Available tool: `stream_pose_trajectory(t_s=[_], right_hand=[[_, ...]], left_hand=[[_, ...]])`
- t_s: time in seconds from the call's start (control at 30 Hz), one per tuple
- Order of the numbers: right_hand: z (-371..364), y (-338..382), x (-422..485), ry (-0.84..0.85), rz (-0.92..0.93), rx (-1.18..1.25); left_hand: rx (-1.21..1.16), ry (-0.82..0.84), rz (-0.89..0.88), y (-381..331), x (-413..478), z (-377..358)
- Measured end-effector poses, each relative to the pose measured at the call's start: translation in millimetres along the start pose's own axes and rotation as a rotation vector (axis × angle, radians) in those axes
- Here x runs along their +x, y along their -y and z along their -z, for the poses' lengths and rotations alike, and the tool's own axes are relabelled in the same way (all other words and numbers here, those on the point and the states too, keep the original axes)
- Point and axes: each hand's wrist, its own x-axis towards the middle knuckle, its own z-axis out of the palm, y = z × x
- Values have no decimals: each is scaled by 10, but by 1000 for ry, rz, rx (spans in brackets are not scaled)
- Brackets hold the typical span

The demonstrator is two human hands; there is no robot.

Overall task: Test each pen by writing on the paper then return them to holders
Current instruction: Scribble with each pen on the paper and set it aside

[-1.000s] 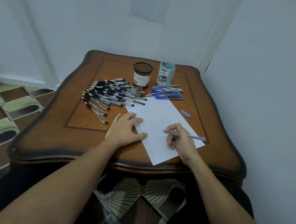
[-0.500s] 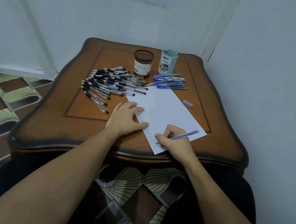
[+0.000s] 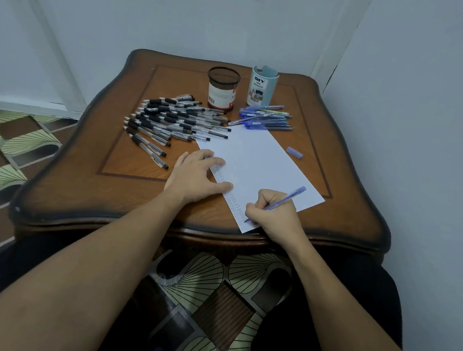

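Head camera is the only view. The right hand is clamped on a blue pen, thumb and fingers curled round the lower barrel. The tip meets the paper at the sheet's near corner, close to the near edge of the table. The left hand lies flat with fingers straight and apart, pressing the left side of the paper, where a column of small test marks runs along the sheet's edge. A pile of black pens lies on the left half of the table, and its nearest pens reach the paper's far left corner. A smaller group of blue pens lies just beyond the paper's far edge. Behind them, near the far edge of the table, stand a dark mesh holder and a pale blue holder; no pen sticks out of either. A loose pen cap lies just beside the paper's right edge. The pen is probably light, stiff and smooth, so it would roll if laid down. A low grip suits writing, and a grip at mid-barrel suits dropping it into a holder. The paper is thin and would likely slide without the pressing hand. Bare wood along the right side of the table gives a way to the holders, but the blue pens lie before them.
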Motion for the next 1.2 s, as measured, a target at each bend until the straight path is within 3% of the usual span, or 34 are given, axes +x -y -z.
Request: stream_pose_trajectory(t_s=[1.2], right_hand=[[37,-24,36,-3,17,-9]], left_hand=[[6,6,-1,12,21,-2]])
